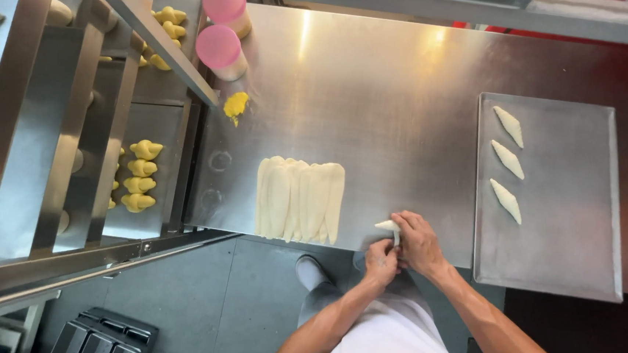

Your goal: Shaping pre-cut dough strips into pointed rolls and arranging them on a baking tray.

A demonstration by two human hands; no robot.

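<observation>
At table's near edge I see dough piece [387, 225], long axis 9-to-3; right hand [418, 244] pinches it, left hand [381, 261] at 6 grips too.

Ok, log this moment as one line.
both hands: left hand and right hand rolling dough piece | dough strips beside | tray: three shaped pieces

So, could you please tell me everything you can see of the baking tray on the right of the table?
The baking tray is a flat rectangular sheet of dull grey metal with a low raised rim and rounded corners. It lies flat on the steel table, at its right end, with the near edge at the table's front. Three pale shaped dough pieces lie in a column near its left side; the rest is bare. Neither hand touches it.
</observation>
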